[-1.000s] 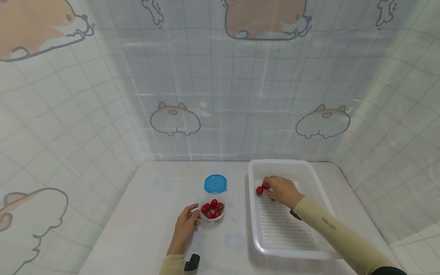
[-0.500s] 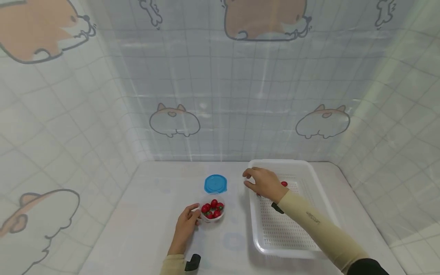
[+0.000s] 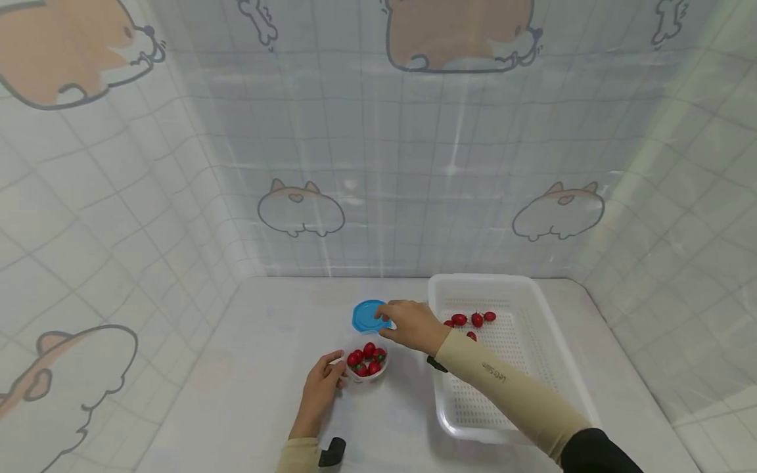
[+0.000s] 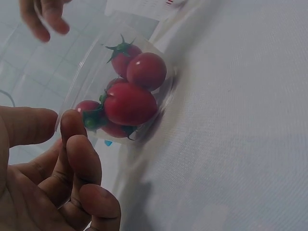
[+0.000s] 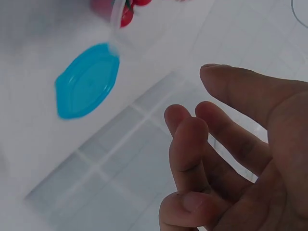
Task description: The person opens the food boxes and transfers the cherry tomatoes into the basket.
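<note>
A small clear plastic cup [image 4: 91,62] holds several cherry tomatoes [image 4: 130,103] with green stalks. My left hand [image 3: 319,387] pinches the cup's rim between thumb and forefinger, its other fingers loosely curled. My right hand [image 3: 412,325] hovers between the cup and the white basket, its fingers partly over the blue lid [image 3: 365,316] in the head view. In the right wrist view its thumb stands apart from the fingers and nothing lies between them. The lid rests flat on the table behind the cup.
A white perforated basket [image 3: 514,427] stands on the right with several cherry tomatoes [image 3: 476,320] near its far left part. My right forearm crosses over it. A curtain with cartoon dogs [image 3: 384,131] encloses the back and sides of the white table [image 3: 236,394].
My right hand has let go of a tomato in the basket and moved left over the basket's side towards the blue lid. My left hand stays at the cup.
</note>
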`<state>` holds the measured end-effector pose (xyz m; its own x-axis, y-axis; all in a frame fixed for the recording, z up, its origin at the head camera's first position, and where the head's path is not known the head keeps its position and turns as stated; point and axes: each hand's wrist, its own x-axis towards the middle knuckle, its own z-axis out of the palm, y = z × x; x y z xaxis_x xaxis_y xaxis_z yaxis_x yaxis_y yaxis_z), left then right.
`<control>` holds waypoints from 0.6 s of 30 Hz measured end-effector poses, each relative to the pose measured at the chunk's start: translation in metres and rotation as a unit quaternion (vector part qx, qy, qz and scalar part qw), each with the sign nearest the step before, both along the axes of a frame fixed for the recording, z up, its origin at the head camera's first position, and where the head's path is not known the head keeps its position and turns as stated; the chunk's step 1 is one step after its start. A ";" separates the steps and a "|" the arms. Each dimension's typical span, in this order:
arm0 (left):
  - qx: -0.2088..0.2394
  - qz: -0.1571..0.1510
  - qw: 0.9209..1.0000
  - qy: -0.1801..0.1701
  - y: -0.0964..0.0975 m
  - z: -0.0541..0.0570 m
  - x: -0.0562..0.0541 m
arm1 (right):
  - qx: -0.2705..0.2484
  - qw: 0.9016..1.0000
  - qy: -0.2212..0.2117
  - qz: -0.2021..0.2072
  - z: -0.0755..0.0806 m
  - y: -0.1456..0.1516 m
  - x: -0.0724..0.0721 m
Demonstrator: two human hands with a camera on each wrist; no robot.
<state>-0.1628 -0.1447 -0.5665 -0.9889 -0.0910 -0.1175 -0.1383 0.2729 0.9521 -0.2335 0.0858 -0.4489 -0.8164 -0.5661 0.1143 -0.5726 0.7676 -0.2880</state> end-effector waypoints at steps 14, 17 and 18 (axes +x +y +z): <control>0.016 -0.002 1.000 0.017 0.000 0.004 0.002 | 0.073 0.994 -0.027 0.075 -0.028 -0.052 0.004; 0.017 0.000 1.000 0.016 0.000 0.004 0.001 | 0.077 0.993 -0.025 0.084 -0.036 -0.059 0.004; 0.016 0.000 1.000 0.017 -0.001 0.004 0.001 | 0.077 0.993 -0.022 0.086 -0.037 -0.060 0.004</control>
<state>-0.1622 -0.1453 -0.5628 -0.9925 -0.0873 -0.0860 -0.1049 0.2428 0.9644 -0.2291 0.0254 -0.4858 -0.7082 -0.7058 -0.0179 -0.6887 0.6961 -0.2028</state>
